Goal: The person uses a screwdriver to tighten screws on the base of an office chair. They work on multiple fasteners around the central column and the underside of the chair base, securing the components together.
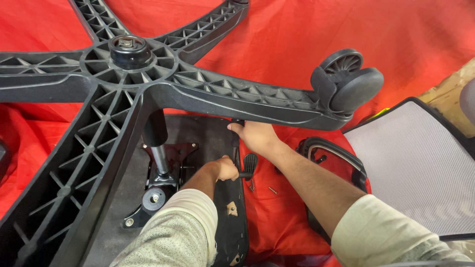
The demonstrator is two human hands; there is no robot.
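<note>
Under the upturned chair base (148,94), at the seat underside's (114,217) right edge, the left hand (226,169) closes around a black lever (249,165); the right hand (257,136) grips the seat's far edge on the red cloth (297,39).

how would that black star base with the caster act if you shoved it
The star base would probably stay stiff, given its ribbed moulded arms. Perched on the gas column, it looks top-heavy and apt to tip or swivel. The caster would likely spin freely.
</note>
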